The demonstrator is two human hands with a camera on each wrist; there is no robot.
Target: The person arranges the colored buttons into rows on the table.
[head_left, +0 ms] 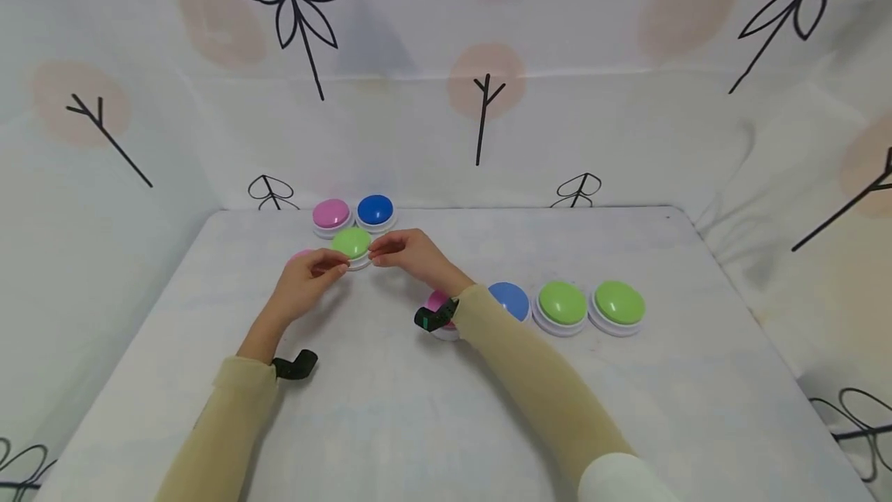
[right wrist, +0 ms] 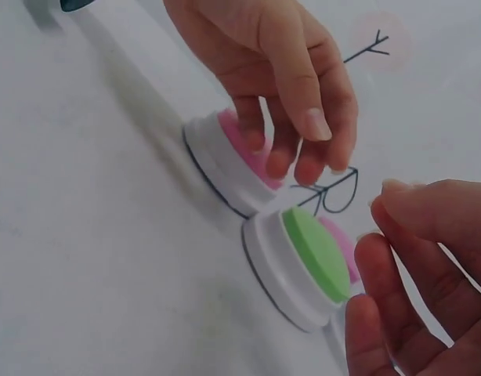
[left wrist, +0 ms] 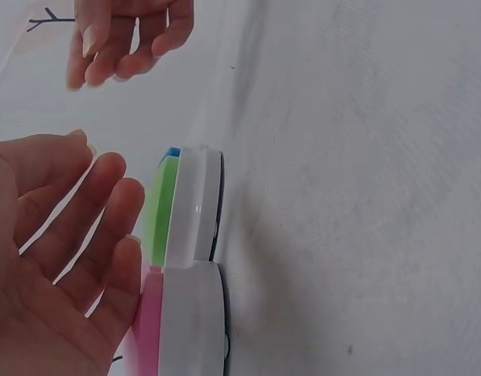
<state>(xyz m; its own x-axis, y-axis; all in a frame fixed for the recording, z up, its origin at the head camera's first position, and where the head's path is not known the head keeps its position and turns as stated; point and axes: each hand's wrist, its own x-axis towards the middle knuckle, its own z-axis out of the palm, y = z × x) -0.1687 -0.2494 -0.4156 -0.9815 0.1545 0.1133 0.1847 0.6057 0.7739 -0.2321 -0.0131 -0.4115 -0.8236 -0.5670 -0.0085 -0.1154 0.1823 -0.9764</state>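
Note:
A green push button (head_left: 351, 242) with a white base sits between my two hands on the table's far left part. My left hand (head_left: 304, 281) hovers at its left side, above a pink button (left wrist: 150, 325) that it mostly hides in the head view. On the green button's right side is my right hand (head_left: 418, 256), its fingers loosely bent. Both wrist views show the fingers apart from the green button, with nothing held. Behind it stand another pink button (head_left: 331, 213) and a dark blue button (head_left: 375, 209), side by side.
A row of buttons stretches rightward: a pink one (head_left: 437, 301) partly behind my right wrist, a blue one (head_left: 511, 300) partly covered by the sleeve, and two green ones (head_left: 563, 303). Patterned white cloth (head_left: 418, 130) hangs behind the white table (head_left: 390, 424).

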